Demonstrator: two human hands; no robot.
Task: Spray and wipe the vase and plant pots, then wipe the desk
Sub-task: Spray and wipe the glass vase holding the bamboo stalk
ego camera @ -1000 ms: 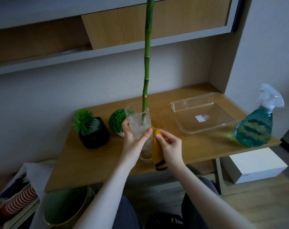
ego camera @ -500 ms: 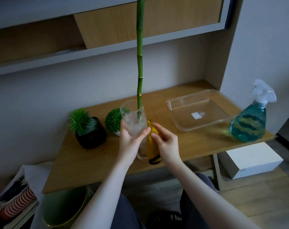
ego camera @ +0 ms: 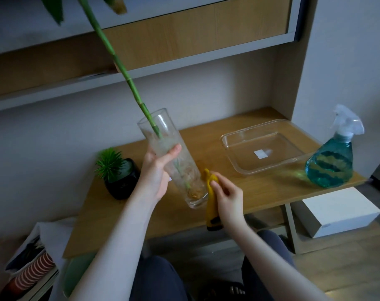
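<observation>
The glass vase point(ego camera: 173, 157) tilts in my left hand point(ego camera: 156, 172), gripped mid-body above the desk point(ego camera: 260, 192); my right hand point(ego camera: 228, 198) pinches the yellow cloth point(ego camera: 211, 205) beside its base.

One vase point(ego camera: 173, 161), one plant pot point(ego camera: 122, 181), one spray bottle point(ego camera: 330, 164), one tray point(ego camera: 262, 168), one cloth point(ego camera: 211, 205).

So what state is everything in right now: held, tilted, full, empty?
Vase: tilted, lifted off the desk, gripped by the left hand.
Stem: in the vase, leaning left.
Cloth: pinched by the right hand, beside the vase's base.
Spray bottle: upright on the desk, partly full of blue liquid.
Tray: on the desk, nothing in it but a white sticker.
Black pot: upright on the desk.
</observation>
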